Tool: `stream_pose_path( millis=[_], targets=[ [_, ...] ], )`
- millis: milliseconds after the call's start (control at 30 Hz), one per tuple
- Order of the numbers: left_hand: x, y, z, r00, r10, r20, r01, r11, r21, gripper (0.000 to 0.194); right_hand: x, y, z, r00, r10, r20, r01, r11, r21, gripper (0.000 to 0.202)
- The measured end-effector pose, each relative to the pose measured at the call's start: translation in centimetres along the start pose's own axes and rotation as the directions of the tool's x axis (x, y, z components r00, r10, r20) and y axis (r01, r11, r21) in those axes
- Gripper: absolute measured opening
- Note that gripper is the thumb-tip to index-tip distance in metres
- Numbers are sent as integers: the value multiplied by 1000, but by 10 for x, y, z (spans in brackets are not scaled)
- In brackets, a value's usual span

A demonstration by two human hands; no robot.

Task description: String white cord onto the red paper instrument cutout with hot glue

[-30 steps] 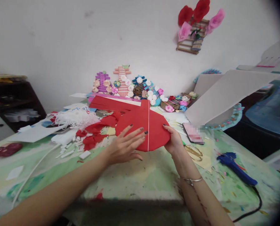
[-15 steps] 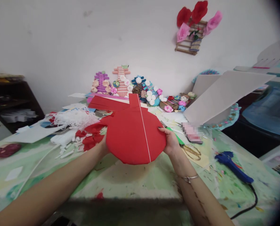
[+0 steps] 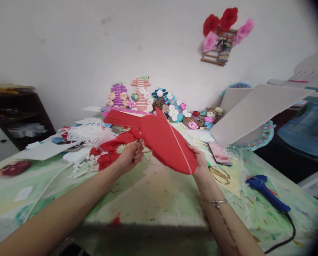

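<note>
Red paper (image 3: 166, 142) beside scissors (image 3: 219, 174), scraps (image 3: 105, 151)

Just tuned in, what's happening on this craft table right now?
A person holds a red paper piece up off the table with both hands. The left hand pinches its left edge, and the right hand supports the lower right corner, mostly from behind. The piece tilts, with a thin white line running down it. Red scraps lie to the left, scissors and a blue glue gun to the right.

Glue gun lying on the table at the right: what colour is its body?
Blue glue gun, black cord; head view.
</note>
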State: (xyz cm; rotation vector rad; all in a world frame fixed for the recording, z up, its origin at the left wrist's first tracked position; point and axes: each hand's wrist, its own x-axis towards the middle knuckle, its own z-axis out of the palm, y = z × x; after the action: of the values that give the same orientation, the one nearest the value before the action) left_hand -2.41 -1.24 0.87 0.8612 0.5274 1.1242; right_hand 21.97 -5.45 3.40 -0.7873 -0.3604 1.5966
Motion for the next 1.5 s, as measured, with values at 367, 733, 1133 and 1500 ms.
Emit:
stream_pose_path(
  millis=[367, 733, 1133, 1500],
  targets=[
    [11, 18, -21, 974, 185, -130, -177, 982, 72, 20, 11, -20, -15, 984, -175, 43, 168, 977, 128, 29],
    [3, 1, -17, 975, 60, 216, -108, 969, 220, 37, 16, 0, -15, 1000, 4, 7, -3, 995, -96, 25],
    [13, 28, -36, 991, 132, -9, -132, 990, 44, 11, 21, -11, -23, 999, -7, 38, 10, 995, -98, 23],
    [21, 91, -84, 737, 428, -523, -618, 741, -263, 32, 24, -25, -31, 982, -159, 104, 152, 985, 77, 23]
  ],
)
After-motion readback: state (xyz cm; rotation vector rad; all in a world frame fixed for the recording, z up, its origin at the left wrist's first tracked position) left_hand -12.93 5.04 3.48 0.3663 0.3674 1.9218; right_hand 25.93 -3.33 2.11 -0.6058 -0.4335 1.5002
